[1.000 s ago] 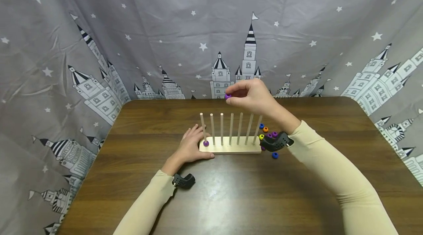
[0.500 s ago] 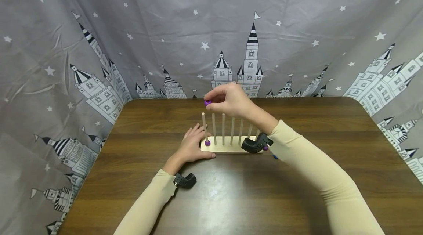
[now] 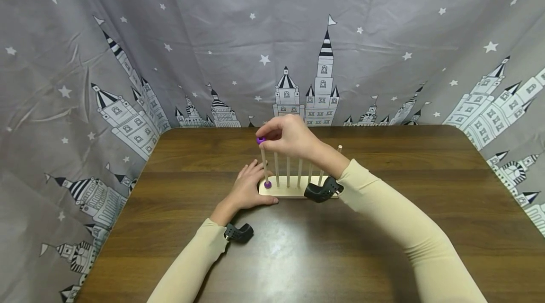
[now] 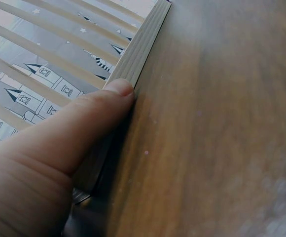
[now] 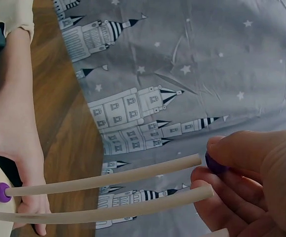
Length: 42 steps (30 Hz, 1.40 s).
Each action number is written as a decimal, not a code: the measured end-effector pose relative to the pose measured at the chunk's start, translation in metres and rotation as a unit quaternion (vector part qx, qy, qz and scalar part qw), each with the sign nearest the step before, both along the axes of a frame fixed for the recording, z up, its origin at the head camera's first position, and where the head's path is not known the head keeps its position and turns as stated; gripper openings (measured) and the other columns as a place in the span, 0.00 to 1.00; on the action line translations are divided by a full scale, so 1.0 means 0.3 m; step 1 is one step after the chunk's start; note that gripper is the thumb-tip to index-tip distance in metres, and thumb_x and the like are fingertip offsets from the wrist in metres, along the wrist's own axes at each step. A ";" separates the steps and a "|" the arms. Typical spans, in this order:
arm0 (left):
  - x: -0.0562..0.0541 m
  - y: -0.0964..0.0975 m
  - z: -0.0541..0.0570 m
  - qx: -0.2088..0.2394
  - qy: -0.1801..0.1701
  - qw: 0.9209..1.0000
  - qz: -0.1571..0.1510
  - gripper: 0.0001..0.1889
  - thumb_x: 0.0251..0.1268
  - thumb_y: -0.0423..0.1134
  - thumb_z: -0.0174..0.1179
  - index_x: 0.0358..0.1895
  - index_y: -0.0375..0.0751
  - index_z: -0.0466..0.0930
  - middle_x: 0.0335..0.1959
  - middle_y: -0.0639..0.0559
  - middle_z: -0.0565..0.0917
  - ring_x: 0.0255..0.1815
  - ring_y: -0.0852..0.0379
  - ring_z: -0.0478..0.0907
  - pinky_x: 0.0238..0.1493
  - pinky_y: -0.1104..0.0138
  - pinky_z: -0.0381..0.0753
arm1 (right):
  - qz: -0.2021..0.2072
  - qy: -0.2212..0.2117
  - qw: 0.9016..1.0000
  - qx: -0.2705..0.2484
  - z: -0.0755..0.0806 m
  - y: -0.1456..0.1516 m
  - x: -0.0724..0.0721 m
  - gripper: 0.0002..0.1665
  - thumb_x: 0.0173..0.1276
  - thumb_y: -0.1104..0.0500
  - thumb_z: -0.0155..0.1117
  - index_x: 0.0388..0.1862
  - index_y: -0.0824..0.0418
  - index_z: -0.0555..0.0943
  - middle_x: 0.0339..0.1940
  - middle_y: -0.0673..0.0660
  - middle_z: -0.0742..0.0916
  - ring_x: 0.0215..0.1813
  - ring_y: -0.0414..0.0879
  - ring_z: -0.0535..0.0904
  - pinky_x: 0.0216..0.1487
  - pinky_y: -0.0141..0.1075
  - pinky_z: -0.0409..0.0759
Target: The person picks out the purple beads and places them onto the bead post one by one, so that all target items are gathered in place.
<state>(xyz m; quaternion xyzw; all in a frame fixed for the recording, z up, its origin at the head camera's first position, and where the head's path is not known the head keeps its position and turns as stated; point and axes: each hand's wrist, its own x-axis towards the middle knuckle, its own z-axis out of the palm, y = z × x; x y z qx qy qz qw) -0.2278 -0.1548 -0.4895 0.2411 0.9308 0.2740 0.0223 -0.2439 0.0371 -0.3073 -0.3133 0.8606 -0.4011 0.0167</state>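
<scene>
A wooden peg board (image 3: 283,192) with a row of upright pegs stands on the table. My left hand (image 3: 246,190) grips its left end, the thumb (image 4: 116,96) along the front edge and the fingers behind. Between thumb and fingertips, my right hand (image 3: 294,138) pinches a purple bead (image 3: 260,140) right at the top of the leftmost peg. The right wrist view shows that bead (image 5: 215,165) close beside the tip of the peg (image 5: 195,160). Another purple bead (image 3: 267,184) sits at the foot of the same peg.
The brown wooden table (image 3: 191,161) reaches back to a grey curtain (image 3: 230,47) printed with castles and stars. Black wrist devices (image 3: 239,233) are worn on both arms. My right forearm (image 3: 400,218) hides the area right of the board.
My right hand has moved left and down with the purple bead, from above the middle pegs to the top of the leftmost peg. The left hand keeps its place on the board.
</scene>
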 end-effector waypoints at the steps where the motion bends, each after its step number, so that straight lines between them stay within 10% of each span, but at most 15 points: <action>1: 0.000 0.000 0.001 0.000 0.000 1.000 0.000 0.39 0.43 0.59 0.76 0.60 0.43 0.81 0.75 0.41 0.72 0.83 0.32 0.52 0.82 0.37 0.47 | 0.002 0.002 1.000 0.002 -0.002 0.000 0.000 0.15 0.61 0.65 0.75 0.47 0.65 0.89 0.48 0.61 0.92 0.46 0.49 0.91 0.45 0.28 0.88; 42: 0.002 0.000 0.000 0.004 -0.001 1.000 0.001 0.39 0.43 0.59 0.76 0.60 0.43 0.81 0.75 0.41 0.71 0.83 0.32 0.52 0.82 0.37 0.46 | 0.039 0.001 0.998 0.042 -0.020 0.010 0.001 0.12 0.61 0.64 0.74 0.45 0.63 0.90 0.43 0.57 0.92 0.42 0.45 0.90 0.43 0.26 0.87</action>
